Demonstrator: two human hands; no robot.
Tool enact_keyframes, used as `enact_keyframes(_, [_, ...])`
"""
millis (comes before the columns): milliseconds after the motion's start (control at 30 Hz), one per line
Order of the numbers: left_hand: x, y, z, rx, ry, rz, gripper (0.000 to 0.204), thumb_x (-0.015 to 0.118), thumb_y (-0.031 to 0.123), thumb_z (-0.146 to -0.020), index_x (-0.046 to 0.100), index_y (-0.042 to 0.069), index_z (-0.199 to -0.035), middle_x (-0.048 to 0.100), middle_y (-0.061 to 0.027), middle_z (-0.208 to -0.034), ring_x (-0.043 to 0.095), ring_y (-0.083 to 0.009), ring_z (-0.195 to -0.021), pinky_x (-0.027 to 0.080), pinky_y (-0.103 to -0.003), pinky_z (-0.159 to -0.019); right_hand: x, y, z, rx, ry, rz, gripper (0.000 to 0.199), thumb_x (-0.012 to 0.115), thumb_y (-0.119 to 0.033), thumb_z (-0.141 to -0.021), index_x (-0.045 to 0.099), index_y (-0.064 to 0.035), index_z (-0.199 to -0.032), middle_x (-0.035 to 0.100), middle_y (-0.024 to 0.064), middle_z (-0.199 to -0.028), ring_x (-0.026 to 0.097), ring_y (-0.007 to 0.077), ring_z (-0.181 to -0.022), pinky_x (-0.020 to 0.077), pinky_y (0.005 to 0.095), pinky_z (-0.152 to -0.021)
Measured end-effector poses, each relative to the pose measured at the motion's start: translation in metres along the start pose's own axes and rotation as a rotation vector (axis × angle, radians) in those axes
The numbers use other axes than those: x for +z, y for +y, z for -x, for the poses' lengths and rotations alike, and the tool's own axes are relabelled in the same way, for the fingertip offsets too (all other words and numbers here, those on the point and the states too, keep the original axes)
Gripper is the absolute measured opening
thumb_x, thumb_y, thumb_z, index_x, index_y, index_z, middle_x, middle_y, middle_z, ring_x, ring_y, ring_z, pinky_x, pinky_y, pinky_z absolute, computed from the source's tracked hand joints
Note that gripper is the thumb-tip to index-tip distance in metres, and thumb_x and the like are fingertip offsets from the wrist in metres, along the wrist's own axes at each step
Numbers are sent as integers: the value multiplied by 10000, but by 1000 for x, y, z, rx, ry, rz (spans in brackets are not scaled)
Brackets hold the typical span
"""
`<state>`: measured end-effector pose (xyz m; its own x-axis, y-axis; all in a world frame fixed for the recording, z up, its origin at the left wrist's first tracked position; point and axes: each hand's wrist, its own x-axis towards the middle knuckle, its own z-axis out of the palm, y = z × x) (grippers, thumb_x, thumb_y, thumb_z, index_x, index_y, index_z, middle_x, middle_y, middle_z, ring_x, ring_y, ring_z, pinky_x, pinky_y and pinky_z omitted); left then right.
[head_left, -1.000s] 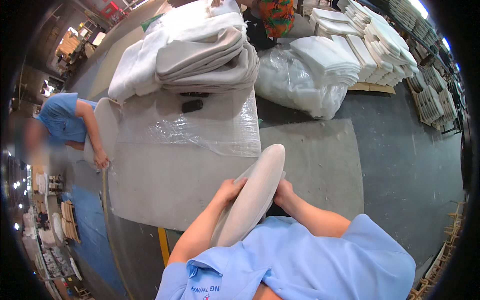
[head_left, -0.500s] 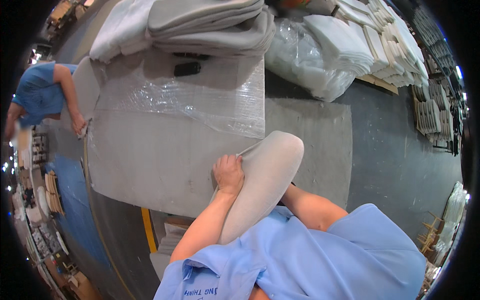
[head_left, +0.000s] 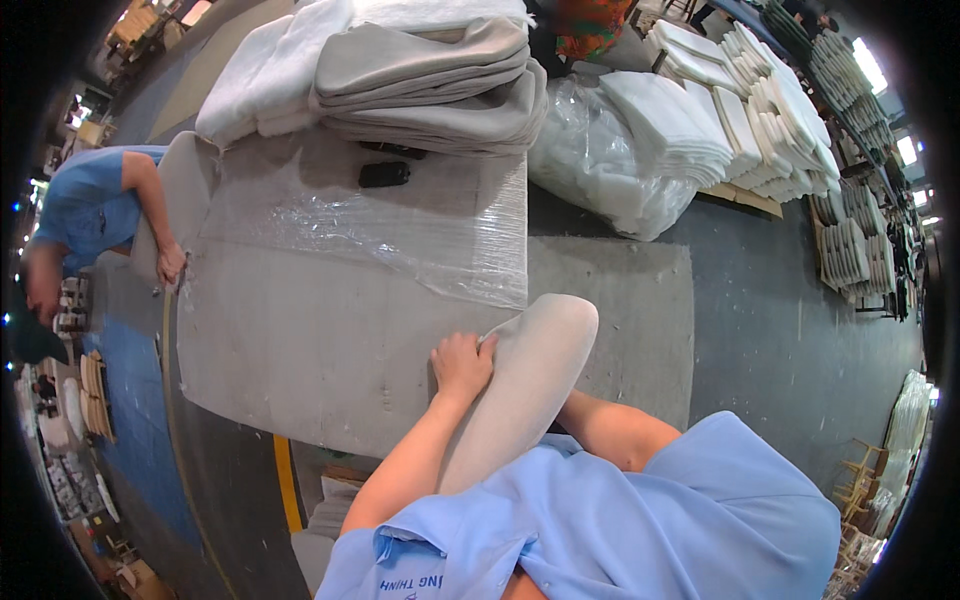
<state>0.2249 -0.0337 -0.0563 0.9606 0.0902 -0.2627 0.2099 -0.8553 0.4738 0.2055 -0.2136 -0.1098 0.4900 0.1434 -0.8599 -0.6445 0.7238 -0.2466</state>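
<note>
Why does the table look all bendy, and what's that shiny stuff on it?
In the head view, the fisheye lens curves the table edges and blacks out the corners; the clear plastic wrap catches overhead light as white glare; bright ceiling lamps blow out at upper right; the left hand on the grey cushion looks sharp.

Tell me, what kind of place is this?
Probably a cushion or upholstery workshop. Grey cushion covers are stacked on a big worktable, white padding piles sit on the floor, and the left hand presses a cushion.
</note>
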Motion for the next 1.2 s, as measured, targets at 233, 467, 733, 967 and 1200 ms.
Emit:
enact_keyframes(233, [-1,17,-18,-31,-104,-76,446,621,484,-1007,791,76,-944,758,-170,-993,654,-382,-977,441,-544,-900,1,2,2,16,-23,1,534,601,-400,-1054,609,-12,-1420,675,189,-1376,649,355,-1251,514,517,-1059])
enact_keyframes(467, [28,5,-13,237,303,-83,280,728,365,-939,727,130,-788,591,-67,-910,545,-315,-950,398,-504,-832,-11,6,7,35,21,2,548,603,-413,-1051,607,-12,-1424,670,190,-1384,645,353,-1257,514,515,-1058])
enact_keyframes(733, [33,3,-22,205,321,-108,303,724,390,-940,730,123,-795,593,-74,-954,540,-318,-976,386,-487,-848,-8,4,0,60,20,28,564,606,-428,-1048,604,-12,-1429,664,192,-1393,641,352,-1263,514,512,-1057])
enact_keyframes(967, [-8,-18,7,242,148,-107,369,748,466,-909,762,100,-860,600,-94,-973,549,-319,-1015,394,-494,-871,10,7,0,82,-32,19,578,608,-442,-1045,601,-13,-1433,659,193,-1401,638,350,-1269,513,509,-1056])
enact_keyframes(1200, [-15,-67,65,127,112,-152,319,752,387,-936,732,85,-834,579,-90,-967,535,-308,-976,388,-468,-844,-1,15,4,93,-28,63,592,610,-455,-1043,598,-13,-1437,654,194,-1409,634,349,-1275,513,506,-1055])
